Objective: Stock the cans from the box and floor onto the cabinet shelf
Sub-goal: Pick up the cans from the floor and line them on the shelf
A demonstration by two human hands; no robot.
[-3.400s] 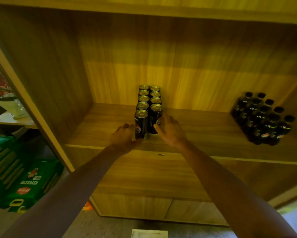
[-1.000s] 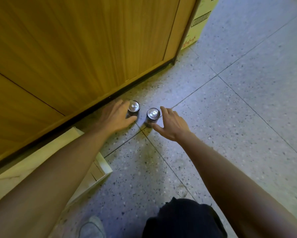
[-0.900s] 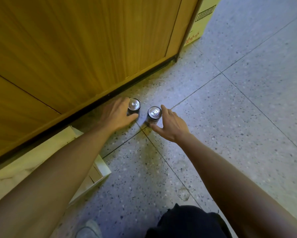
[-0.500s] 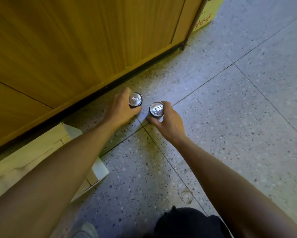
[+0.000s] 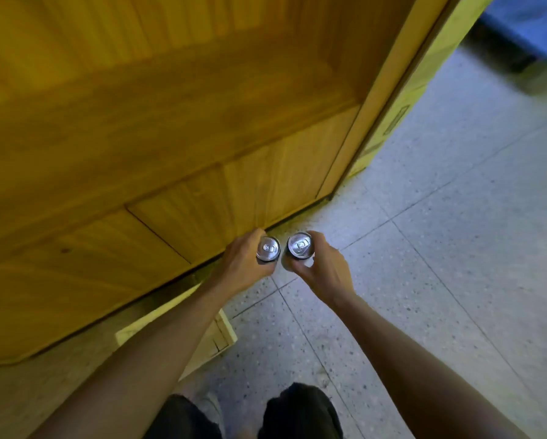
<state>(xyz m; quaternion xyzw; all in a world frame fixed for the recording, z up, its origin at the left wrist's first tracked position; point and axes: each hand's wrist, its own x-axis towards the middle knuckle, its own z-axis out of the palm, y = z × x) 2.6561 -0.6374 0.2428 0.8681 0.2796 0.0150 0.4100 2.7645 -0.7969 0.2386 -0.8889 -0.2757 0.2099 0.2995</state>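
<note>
While each hand (image 5: pixel 243 269) (image 5: pixel 324 270) is wrapped around a can (image 5: pixel 268 248) (image 5: pixel 299 246), both upright, just in front of the cabinet (image 5: pixel 171 137) base, they look rigid but slick. I'd keep gripping mid-body, since full cans probably weigh a bit.

A speckled grey tiled floor (image 5: pixel 456 248) carries a wooden cabinet (image 5: pixel 171 137) at the far left, a pale open box (image 5: pixel 216 339) near its base, and a yellow carton (image 5: pixel 424 74) far right
</note>
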